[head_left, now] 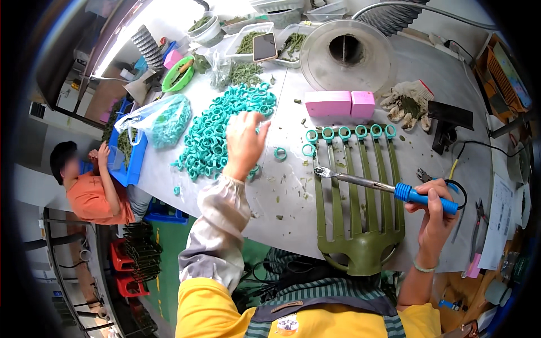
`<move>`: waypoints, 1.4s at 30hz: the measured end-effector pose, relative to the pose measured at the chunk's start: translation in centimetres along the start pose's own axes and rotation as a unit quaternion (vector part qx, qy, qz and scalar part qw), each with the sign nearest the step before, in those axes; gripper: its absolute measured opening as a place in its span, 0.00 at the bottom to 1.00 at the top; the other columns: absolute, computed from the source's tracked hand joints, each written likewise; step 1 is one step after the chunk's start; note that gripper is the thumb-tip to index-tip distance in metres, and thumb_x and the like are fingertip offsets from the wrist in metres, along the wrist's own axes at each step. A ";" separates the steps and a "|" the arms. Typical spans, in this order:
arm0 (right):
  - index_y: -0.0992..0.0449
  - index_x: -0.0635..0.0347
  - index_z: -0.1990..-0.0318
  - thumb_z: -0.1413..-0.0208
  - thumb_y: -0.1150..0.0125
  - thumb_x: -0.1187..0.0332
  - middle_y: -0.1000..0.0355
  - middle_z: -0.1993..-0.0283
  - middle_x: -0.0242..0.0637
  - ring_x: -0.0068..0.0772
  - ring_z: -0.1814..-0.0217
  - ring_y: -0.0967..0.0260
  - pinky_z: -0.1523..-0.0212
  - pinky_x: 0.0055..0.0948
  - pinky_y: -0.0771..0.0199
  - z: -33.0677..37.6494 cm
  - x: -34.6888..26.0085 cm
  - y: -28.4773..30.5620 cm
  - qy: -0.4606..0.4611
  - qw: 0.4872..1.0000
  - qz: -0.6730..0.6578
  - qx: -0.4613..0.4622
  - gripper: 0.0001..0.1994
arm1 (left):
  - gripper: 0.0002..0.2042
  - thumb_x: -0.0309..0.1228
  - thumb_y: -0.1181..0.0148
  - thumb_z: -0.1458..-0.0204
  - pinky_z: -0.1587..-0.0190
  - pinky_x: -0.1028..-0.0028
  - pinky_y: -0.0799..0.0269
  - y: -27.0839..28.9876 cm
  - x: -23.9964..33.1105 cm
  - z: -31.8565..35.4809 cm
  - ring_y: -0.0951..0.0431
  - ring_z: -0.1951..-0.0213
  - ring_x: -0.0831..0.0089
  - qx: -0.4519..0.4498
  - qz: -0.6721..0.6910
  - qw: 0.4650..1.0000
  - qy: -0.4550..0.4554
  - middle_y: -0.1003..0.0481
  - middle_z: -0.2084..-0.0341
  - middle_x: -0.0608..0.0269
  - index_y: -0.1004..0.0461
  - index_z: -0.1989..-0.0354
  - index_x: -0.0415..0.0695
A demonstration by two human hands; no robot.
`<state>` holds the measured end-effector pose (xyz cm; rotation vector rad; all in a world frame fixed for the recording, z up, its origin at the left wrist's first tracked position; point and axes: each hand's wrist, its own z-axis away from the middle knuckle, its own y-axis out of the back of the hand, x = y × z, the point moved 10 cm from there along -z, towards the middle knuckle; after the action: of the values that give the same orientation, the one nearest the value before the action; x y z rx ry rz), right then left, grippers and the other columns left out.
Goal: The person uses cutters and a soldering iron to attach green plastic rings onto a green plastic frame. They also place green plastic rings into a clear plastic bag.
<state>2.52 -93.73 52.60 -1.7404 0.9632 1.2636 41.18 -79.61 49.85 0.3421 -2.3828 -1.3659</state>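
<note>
My right hand [434,211] grips a soldering iron by its blue handle [422,198]. The broad, whitish tip of the iron [324,172] lies over the leftmost tine of an olive-green plastic rake head [363,248]. Teal rings [344,133] sit at the far ends of its tines; one more ring [308,150] is just below the leftmost. My left hand [246,143] is over the right side of a heap of teal rings [211,132], its thumb apart from its fingers. The fingertips are partly hidden, and I see nothing held there. A single loose ring [280,153] lies to its right.
Pink blocks [328,104], a work glove [408,104] and a black stand [448,124] stand beyond the rake head. A bag of rings [169,124] and a green bowl [178,74] are left. Pliers [424,175] lie right. Another person [93,191] sits far left.
</note>
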 end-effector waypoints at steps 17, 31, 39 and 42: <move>0.25 0.72 0.66 0.38 0.47 0.71 0.29 0.64 0.42 0.31 0.76 0.26 0.77 0.24 0.21 0.5 -0.9 0.7 0.011 1.000 0.022 0.016 0.10 | 0.08 0.28 0.30 0.52 0.63 0.71 0.23 -1.7 -2.2 5.1 0.20 0.64 0.67 -0.136 0.312 0.930 0.141 0.23 0.58 0.59 0.22 0.66 0.39; 0.24 0.72 0.66 0.39 0.47 0.71 0.29 0.64 0.41 0.30 0.75 0.26 0.77 0.24 0.21 0.9 -1.6 1.1 0.021 0.999 0.026 0.021 0.10 | 0.13 0.23 0.38 0.49 0.59 0.67 0.26 -1.5 -1.0 2.7 0.23 0.59 0.62 -0.087 0.165 0.982 -0.009 0.25 0.59 0.55 0.24 0.53 0.41; 0.24 0.72 0.66 0.40 0.47 0.71 0.29 0.64 0.41 0.30 0.75 0.26 0.77 0.24 0.21 0.9 -1.9 1.0 0.024 0.999 0.030 0.023 0.10 | 0.09 0.28 0.32 0.51 0.65 0.72 0.24 -2.5 -4.0 3.5 0.20 0.68 0.72 -0.127 0.270 0.946 0.128 0.23 0.66 0.59 0.21 0.61 0.41; 0.24 0.72 0.66 0.39 0.47 0.71 0.29 0.64 0.41 0.31 0.76 0.26 0.77 0.25 0.20 0.8 -1.8 1.3 0.022 0.999 0.033 0.019 0.10 | 0.08 0.28 0.32 0.49 0.67 0.77 0.24 -2.1 -3.6 4.9 0.20 0.70 0.78 -0.182 0.302 0.910 0.218 0.21 0.73 0.64 0.22 0.64 0.40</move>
<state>0.63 -93.33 53.95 -1.7265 1.0713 1.2451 42.40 -75.44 45.08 -0.1751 -1.6230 -1.2284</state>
